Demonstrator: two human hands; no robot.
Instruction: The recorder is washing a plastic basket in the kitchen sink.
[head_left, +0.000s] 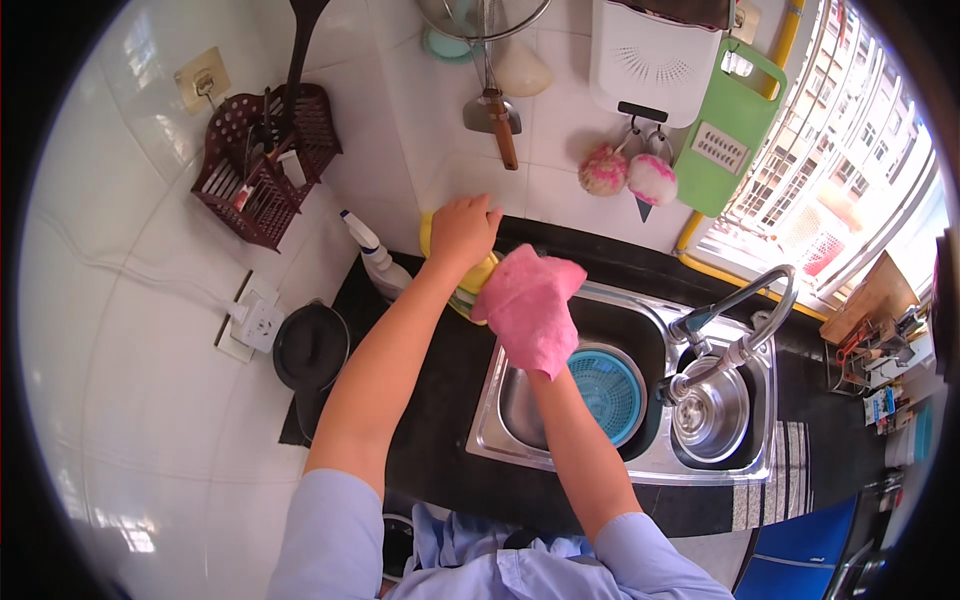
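Observation:
My left hand (463, 231) is on the upper part of a yellow bottle (477, 276), near the wall behind the counter. Its fingers are bent over the bottle, and most of what they touch is hidden. A pink cloth (529, 304) covers my right hand (544, 360), draped over the fingers so that their grip cannot be made out. The cloth is beside the bottle, over the left rear corner of the steel double sink (495, 420). A white spray bottle (384, 266) with a blue-tipped nozzle stands left of my left hand.
A blue plastic colander (604, 394) lies in the left basin, a steel pot (712, 420) in the right. The faucet (772, 322) arches over the right basin. A black pan (311, 345) is at the left wall. Scrubbers (652, 178) and a green cutting board (727, 127) hang above.

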